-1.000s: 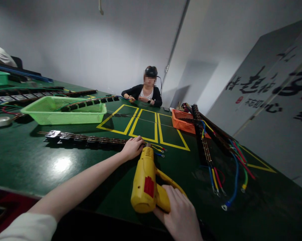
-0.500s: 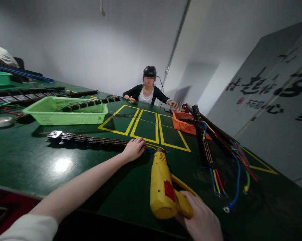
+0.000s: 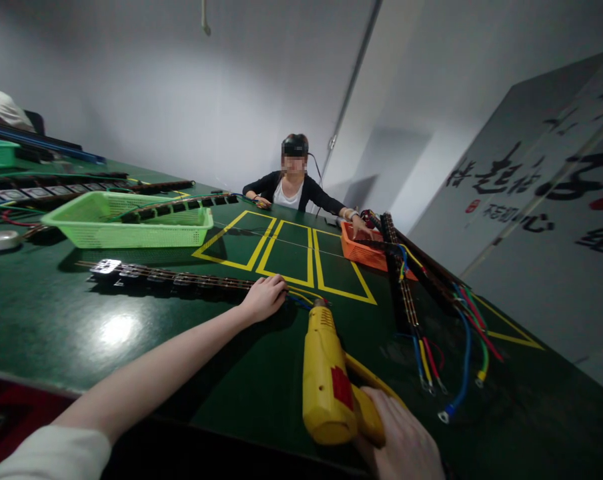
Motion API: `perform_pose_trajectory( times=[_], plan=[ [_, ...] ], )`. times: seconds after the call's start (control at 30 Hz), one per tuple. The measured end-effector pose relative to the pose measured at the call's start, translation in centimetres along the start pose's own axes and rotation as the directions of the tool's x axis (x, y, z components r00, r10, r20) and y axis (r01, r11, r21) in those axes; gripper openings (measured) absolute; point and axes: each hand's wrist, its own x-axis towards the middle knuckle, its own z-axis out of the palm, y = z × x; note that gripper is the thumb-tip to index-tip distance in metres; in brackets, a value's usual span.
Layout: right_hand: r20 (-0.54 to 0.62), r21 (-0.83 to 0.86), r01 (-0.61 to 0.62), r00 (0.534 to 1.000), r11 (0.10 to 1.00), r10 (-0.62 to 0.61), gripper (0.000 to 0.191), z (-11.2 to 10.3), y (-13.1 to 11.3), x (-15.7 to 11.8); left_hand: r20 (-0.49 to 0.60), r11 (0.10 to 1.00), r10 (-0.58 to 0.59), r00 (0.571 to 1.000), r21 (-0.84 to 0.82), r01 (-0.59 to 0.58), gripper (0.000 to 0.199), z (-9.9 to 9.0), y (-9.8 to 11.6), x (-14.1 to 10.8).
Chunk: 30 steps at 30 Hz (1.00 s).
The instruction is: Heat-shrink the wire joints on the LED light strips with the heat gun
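Note:
My right hand [image 3: 406, 433] is wrapped round the handle of a yellow heat gun [image 3: 326, 380] with a red patch on its side. The gun's metal nozzle points away from me, over the ends of thin yellow and blue wires [image 3: 301, 297]. My left hand [image 3: 265, 297] is closed over the right end of a long black strip with copper rods [image 3: 181, 279], which lies on the green table [image 3: 241, 373]. Those wires come out beyond my left fingers. What exactly the fingers grip underneath is hidden.
A light green basket [image 3: 131, 233] with a similar strip across it stands left. Farther right are an orange basket [image 3: 364, 253] and more strips [image 3: 406, 287] with coloured cables [image 3: 464, 373]. Across the table sits a co-worker [image 3: 294, 190]; another person [image 3: 4, 107] is far left.
The co-worker's hand has moved right and down into the orange basket. The heat gun's nozzle has shifted slightly against the wire ends. My left hand stays on the strip.

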Motion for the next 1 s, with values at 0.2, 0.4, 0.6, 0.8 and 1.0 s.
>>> perform_pose_trajectory(
  times=[0.2, 0.4, 0.6, 0.8, 1.0],
  plan=[
    [-0.010, 0.067, -0.007, 1.000, 0.998, 0.007, 0.046, 0.9, -2.8, 2.0, 0.018, 1.000, -0.006, 1.000, 0.005, 0.006, 0.019, -0.3, 0.1, 0.0],
    [-0.020, 0.125, -0.030, 0.999, 0.992, 0.033, 0.051, 1.3, -5.2, 3.4, 0.022, 1.000, -0.004, 1.000, 0.013, 0.003, 0.021, 0.0, -0.1, 0.2],
    [-0.025, 0.142, -0.065, 0.997, 0.988, 0.069, 0.051, 1.2, -5.1, 3.2, 0.024, 1.000, 0.012, 1.000, 0.027, -0.013, 0.022, 0.0, -0.2, 0.2],
    [0.003, 0.117, -0.067, 0.998, 0.991, 0.067, 0.044, 1.3, -3.9, 2.4, 0.050, 0.999, 0.040, 0.998, 0.027, -0.041, 0.023, -0.2, -0.3, 0.1],
    [0.032, 0.057, -0.074, 0.997, 0.996, 0.072, 0.041, 0.6, -1.2, 0.9, 0.052, 0.999, 0.038, 0.998, -0.007, -0.038, 0.022, -0.3, -0.3, 0.0]
  ],
)
